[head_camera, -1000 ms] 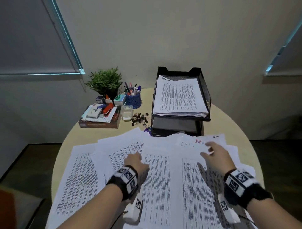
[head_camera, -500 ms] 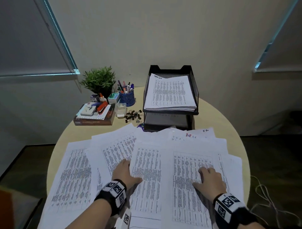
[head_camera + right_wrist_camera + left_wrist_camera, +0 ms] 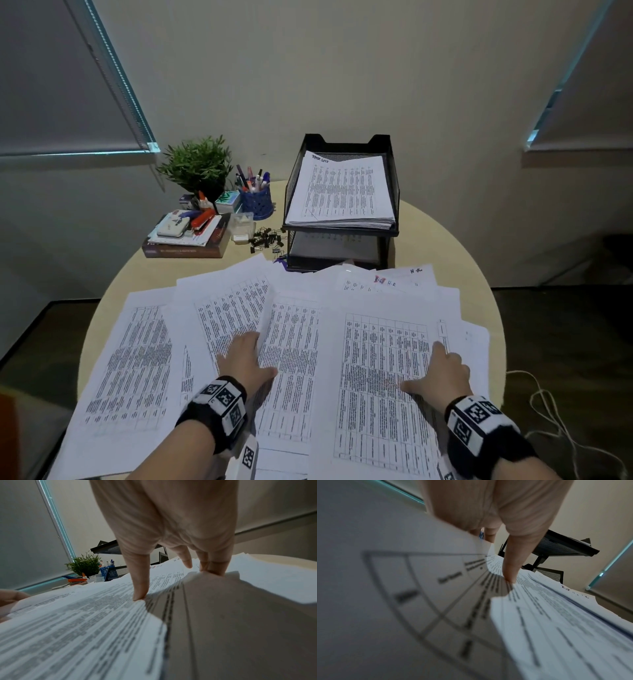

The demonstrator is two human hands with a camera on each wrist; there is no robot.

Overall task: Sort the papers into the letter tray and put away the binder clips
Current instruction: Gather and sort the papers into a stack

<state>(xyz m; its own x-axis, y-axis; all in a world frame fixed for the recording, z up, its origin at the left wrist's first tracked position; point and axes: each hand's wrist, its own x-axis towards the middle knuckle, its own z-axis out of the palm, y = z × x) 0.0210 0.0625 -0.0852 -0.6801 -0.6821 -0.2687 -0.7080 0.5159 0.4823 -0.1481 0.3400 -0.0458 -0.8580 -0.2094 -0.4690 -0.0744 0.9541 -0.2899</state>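
Observation:
Printed papers [image 3: 291,342] lie fanned over the near half of the round table [image 3: 431,236]. My left hand [image 3: 251,356] pinches the left edge of a middle sheet, fingers tucked beneath and thumb [image 3: 511,569] on top. At the right edge of the top sheet [image 3: 383,377], my right hand [image 3: 442,371] pinches the paper, which rumples between thumb [image 3: 139,595] and fingers [image 3: 214,569]. The black mesh letter tray [image 3: 396,192] stands at the back, a stack of sheets [image 3: 342,192] in its top tier. Loose binder clips [image 3: 265,238] lie left of it beside a clear box [image 3: 241,226].
At the back left are a potted plant [image 3: 197,164], a blue pen cup [image 3: 257,202], and a book [image 3: 186,251] carrying a stapler and small items. A cable [image 3: 548,411] lies on the floor to the right. The wall is close behind the table.
Both hands drew back from the far papers toward me. My left fingers slipped under a sheet's edge, and my right hand shifted to the right edge of the top sheet.

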